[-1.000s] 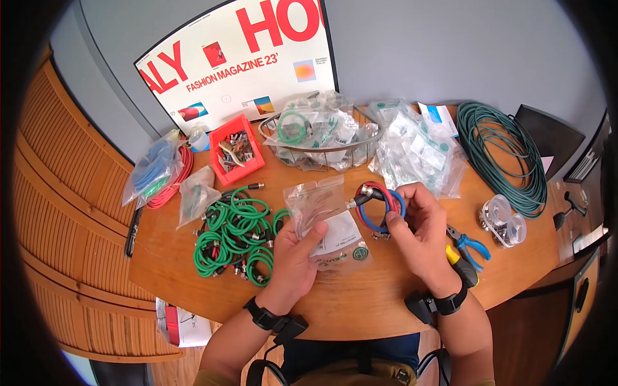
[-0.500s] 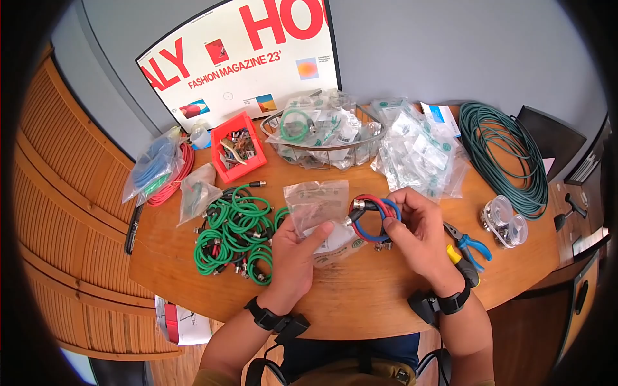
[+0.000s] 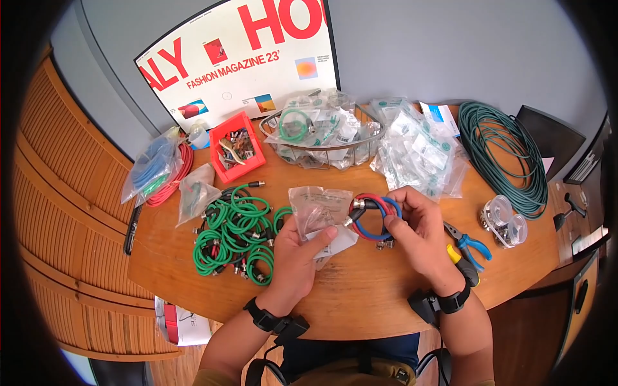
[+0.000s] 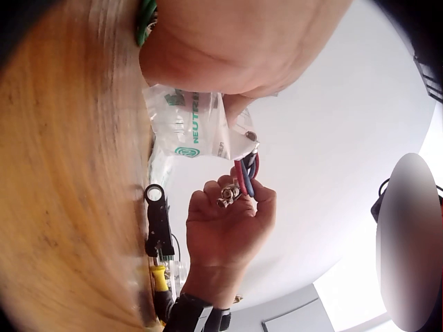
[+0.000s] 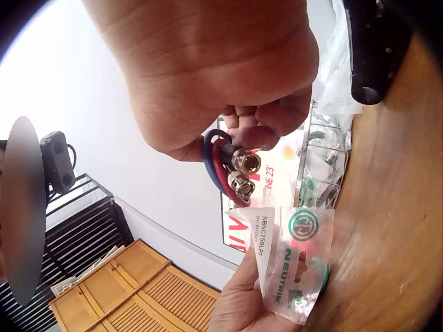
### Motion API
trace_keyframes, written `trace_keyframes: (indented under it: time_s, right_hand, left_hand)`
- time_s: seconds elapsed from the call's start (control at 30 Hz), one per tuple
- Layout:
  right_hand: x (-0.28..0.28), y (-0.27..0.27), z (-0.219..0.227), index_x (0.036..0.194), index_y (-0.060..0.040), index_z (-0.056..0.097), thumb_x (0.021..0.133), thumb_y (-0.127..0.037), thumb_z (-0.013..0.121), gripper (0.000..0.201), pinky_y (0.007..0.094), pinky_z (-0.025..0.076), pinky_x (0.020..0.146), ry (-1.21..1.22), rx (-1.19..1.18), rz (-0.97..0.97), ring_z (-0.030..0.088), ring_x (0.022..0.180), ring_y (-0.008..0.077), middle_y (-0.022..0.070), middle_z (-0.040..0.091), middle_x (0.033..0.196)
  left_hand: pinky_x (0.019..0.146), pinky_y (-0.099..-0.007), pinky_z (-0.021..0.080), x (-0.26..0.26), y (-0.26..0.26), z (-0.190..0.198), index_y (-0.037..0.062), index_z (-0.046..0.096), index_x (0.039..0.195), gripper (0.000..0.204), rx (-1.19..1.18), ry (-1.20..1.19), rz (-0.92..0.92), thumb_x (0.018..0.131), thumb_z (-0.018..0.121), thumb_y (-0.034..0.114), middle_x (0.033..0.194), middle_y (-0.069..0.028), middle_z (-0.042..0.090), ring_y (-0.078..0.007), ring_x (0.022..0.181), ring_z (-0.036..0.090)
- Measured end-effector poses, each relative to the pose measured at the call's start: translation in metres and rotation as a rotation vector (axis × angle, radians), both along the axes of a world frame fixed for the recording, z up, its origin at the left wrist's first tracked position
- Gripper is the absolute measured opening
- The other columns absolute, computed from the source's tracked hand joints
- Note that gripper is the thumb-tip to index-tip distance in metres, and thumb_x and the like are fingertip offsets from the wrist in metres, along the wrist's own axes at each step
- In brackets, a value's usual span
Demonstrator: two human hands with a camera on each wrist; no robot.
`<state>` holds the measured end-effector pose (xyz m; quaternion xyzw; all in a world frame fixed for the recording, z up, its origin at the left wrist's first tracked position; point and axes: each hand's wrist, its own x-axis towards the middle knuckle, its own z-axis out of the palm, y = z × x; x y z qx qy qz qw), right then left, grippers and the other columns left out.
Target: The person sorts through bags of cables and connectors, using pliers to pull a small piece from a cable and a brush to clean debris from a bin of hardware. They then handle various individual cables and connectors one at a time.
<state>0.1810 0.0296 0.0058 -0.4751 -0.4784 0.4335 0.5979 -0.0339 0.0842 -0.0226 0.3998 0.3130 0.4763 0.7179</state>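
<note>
My left hand (image 3: 295,260) holds a clear plastic bag (image 3: 317,204), its thumb laid across the white label inside. Green Neutrik print shows on the bag (image 5: 294,259) in the right wrist view. Just to the right, my right hand (image 3: 421,235) pinches a small coil of red and blue cables (image 3: 398,212) between thumb and fingers. Metal BNC connectors (image 5: 246,162) hang at the coil's side. The coil is held close beside the bag, above the table. Left of my left hand lies a heap of green cables (image 3: 207,265) with BNC ends.
A red bin (image 3: 259,158) of small parts and a wire basket (image 3: 322,161) of bagged items stand at the back. Empty-looking bags (image 3: 415,154) pile beside a dark green cable coil (image 3: 541,186). Blue pliers (image 3: 473,248) and a yellow-handled tool (image 3: 460,262) lie right of my right hand.
The bag has tilted in my left hand, so its printed lower part is turned from the head view. My right hand has brought the cable coil slightly left, nearer the bag.
</note>
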Motion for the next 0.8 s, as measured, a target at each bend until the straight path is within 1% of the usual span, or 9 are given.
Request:
trace_keyframes:
  time_s: [0.13,0.2,0.33,0.4,0.5,0.63,0.7,0.8]
  right_hand:
    - [0.0006,-0.0003,-0.0003,0.113,0.0006,0.065,0.094,-0.003,0.068,0.020,0.0195,0.044,0.066,0.008,-0.015,0.007,0.054,0.077,0.0008,-0.0048,0.061,0.089]
    - [0.0019,0.0011,-0.0033,0.112,0.0015,0.066,0.093,-0.002,0.069,0.020,0.0195,0.043,0.065,-0.074,-0.025,0.039,0.052,0.075,0.0006,-0.0054,0.060,0.086]
    - [0.0004,0.0009,-0.0039,0.112,0.0022,0.067,0.092,-0.002,0.069,0.021,0.0202,0.041,0.063,-0.094,-0.039,0.060,0.049,0.072,0.0008,-0.0057,0.059,0.084]
    - [0.0021,0.0018,-0.0066,0.113,0.0024,0.067,0.091,-0.003,0.070,0.022,0.0212,0.040,0.062,-0.145,-0.026,0.059,0.048,0.071,0.0012,-0.0058,0.057,0.081]
    - [0.0008,0.0021,-0.0060,0.112,0.0021,0.068,0.092,-0.005,0.070,0.022,0.0220,0.039,0.061,-0.128,-0.021,0.043,0.047,0.071,0.0015,-0.0059,0.056,0.080]
    - [0.0011,0.0043,-0.0074,0.112,0.0019,0.068,0.093,-0.007,0.070,0.021,0.0222,0.039,0.061,-0.093,-0.035,0.019,0.047,0.070,0.0016,-0.0060,0.055,0.079]
    - [0.0025,0.0048,-0.0080,0.112,0.0017,0.068,0.093,-0.009,0.070,0.022,0.0225,0.039,0.060,-0.127,-0.030,-0.007,0.047,0.069,0.0020,-0.0053,0.056,0.079]
    - [0.0021,0.0046,-0.0060,0.112,0.0018,0.069,0.093,-0.009,0.070,0.022,0.0227,0.039,0.060,-0.138,-0.049,-0.036,0.048,0.068,0.0023,-0.0045,0.057,0.078]
  left_hand:
    - [0.098,-0.0373,0.059,-0.0008,0.0007,-0.0034,0.0028,0.058,0.140,0.047,-0.052,-0.025,0.027,0.096,0.075,0.001,0.128,-0.0095,0.071,-0.0194,0.115,0.070]
    - [0.098,-0.0375,0.059,-0.0016,0.0018,-0.0043,0.0033,0.057,0.141,0.046,-0.061,-0.041,0.018,0.098,0.073,0.002,0.129,-0.0093,0.071,-0.0198,0.115,0.071]
    - [0.098,-0.0370,0.059,-0.0029,0.0013,-0.0053,0.0038,0.057,0.141,0.044,-0.080,-0.062,-0.006,0.099,0.073,0.003,0.130,-0.0090,0.071,-0.0198,0.115,0.071]
    - [0.100,-0.0382,0.059,-0.0038,0.0011,-0.0048,0.0041,0.058,0.141,0.044,-0.086,-0.043,-0.017,0.100,0.072,0.003,0.131,-0.0092,0.070,-0.0201,0.116,0.070]
    - [0.099,-0.0374,0.059,-0.0015,-0.0017,0.0017,0.0041,0.061,0.139,0.039,-0.115,-0.080,-0.061,0.101,0.071,0.003,0.131,-0.0091,0.071,-0.0197,0.117,0.071]
    - [0.100,-0.0380,0.059,-0.0038,-0.0020,-0.0017,0.0040,0.060,0.142,0.041,-0.162,-0.067,-0.116,0.102,0.070,0.004,0.133,-0.0092,0.070,-0.0198,0.119,0.070]
    - [0.104,-0.0413,0.057,-0.0044,-0.0015,-0.0020,0.0037,0.061,0.140,0.042,-0.117,-0.032,-0.136,0.100,0.074,0.009,0.136,-0.0089,0.069,-0.0206,0.121,0.068]
    - [0.104,-0.0415,0.057,-0.0028,-0.0028,0.0040,0.0036,0.061,0.140,0.041,-0.136,-0.055,-0.133,0.102,0.073,0.014,0.136,-0.0085,0.069,-0.0209,0.121,0.068]
